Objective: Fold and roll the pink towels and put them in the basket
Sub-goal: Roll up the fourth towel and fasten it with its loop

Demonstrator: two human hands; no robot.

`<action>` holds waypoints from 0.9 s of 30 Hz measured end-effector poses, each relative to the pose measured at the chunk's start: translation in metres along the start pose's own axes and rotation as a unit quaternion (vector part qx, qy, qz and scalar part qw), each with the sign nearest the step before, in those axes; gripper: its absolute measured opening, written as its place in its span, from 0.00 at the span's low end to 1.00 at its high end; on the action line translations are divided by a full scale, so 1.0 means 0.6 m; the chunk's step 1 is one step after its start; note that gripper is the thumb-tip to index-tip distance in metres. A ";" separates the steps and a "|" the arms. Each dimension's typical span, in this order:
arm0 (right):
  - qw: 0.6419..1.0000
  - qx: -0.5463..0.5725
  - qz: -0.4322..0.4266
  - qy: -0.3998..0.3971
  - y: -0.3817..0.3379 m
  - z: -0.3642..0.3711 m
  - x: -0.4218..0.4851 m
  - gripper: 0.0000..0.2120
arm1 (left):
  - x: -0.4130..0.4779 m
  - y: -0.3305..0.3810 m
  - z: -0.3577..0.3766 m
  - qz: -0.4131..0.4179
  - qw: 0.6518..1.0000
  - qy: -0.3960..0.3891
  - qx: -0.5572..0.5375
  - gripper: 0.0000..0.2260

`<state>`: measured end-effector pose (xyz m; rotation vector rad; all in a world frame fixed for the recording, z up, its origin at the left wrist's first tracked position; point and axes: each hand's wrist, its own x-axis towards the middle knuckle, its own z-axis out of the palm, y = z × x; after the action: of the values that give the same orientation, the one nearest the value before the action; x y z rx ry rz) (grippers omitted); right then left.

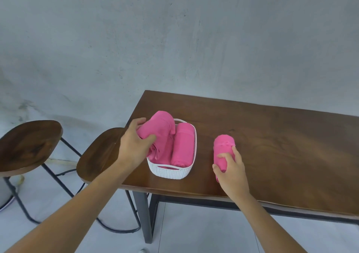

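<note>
My left hand (136,142) grips a loosely rolled pink towel (161,134), fingers and thumb curled round it, over the left side of the white woven plastic basket (169,172) near the left edge of the dark wooden worktop (272,136). A second rolled pink towel (183,144) already fills the basket's right side. My right hand (232,170) clasps a third rolled pink towel (223,147) on the worktop beside the basket, probably so it cannot unroll.
</note>
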<state>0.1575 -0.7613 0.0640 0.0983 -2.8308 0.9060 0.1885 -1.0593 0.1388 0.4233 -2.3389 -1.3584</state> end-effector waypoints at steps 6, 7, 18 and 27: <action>0.995 -0.102 -0.011 -0.005 0.007 0.012 0.004 0.24 | -0.005 -0.032 -0.045 0.041 0.995 0.091 0.022 0.23; 0.993 -0.120 -0.017 0.000 0.006 0.012 0.002 0.25 | -0.006 -0.044 -0.049 0.042 0.994 0.096 0.032 0.24; 0.992 -0.050 -0.111 0.017 -0.097 -0.009 -0.016 0.17 | -0.054 -0.156 -0.002 -0.058 0.994 0.024 0.095 0.27; 0.994 -0.075 -0.061 -0.053 -0.208 0.024 -0.016 0.26 | 0.008 -0.169 -0.043 0.092 0.976 -0.074 0.185 0.29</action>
<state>0.1792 -0.8710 0.1221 0.3058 -2.9401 0.6805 0.2029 -1.1296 0.0624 0.2067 -2.6856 -0.8978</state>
